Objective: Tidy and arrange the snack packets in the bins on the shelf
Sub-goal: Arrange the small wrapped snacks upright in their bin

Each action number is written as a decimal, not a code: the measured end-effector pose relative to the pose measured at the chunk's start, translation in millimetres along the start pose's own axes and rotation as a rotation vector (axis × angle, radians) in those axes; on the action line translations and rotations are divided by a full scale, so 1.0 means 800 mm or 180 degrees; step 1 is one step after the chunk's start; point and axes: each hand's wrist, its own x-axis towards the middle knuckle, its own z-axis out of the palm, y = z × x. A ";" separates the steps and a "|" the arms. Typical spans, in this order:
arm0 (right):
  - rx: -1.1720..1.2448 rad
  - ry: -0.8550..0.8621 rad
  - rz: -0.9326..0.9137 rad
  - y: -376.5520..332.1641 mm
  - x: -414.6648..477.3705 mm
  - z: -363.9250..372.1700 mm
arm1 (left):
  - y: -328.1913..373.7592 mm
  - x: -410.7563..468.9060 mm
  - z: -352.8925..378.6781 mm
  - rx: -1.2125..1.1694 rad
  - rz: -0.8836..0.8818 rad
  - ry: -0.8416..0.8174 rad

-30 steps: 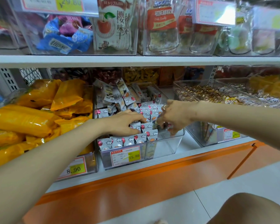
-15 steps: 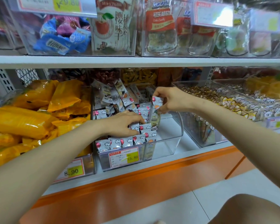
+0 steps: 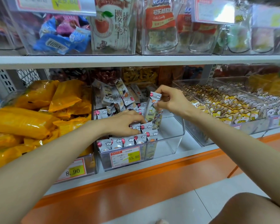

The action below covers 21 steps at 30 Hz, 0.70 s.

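So, quick update: my right hand (image 3: 171, 101) is up over the clear bin (image 3: 173, 139) now, pinching one grey packet (image 3: 153, 109) by its top. A second ago it was down among the packets near the bin's front. My left hand (image 3: 123, 123) hasn't budged, fingers curled round the standing rows (image 3: 141, 136) on the bin's left side to keep them upright. The bin's right half is bare, so I reckon this packet goes on the row's end. Bin sits at the shelf (image 3: 189, 151) front edge.

clear bin (image 3: 168, 143) right half free, packets (image 3: 120, 141) fill left — shelf edge (image 3: 136, 59) overhead
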 end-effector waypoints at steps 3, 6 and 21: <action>-0.0170 -0.0068 -0.0105 -0.001 -0.002 0.003 | 0.002 -0.001 -0.001 -0.0049 -0.0022 -0.0024; -0.0324 -0.0054 -0.0257 -0.005 -0.005 0.005 | 0.006 -0.002 -0.006 -0.0325 -0.0102 0.0153; 0.0278 0.0208 0.0076 0.003 -0.013 -0.004 | 0.018 0.023 -0.003 -0.0476 -0.0554 0.0819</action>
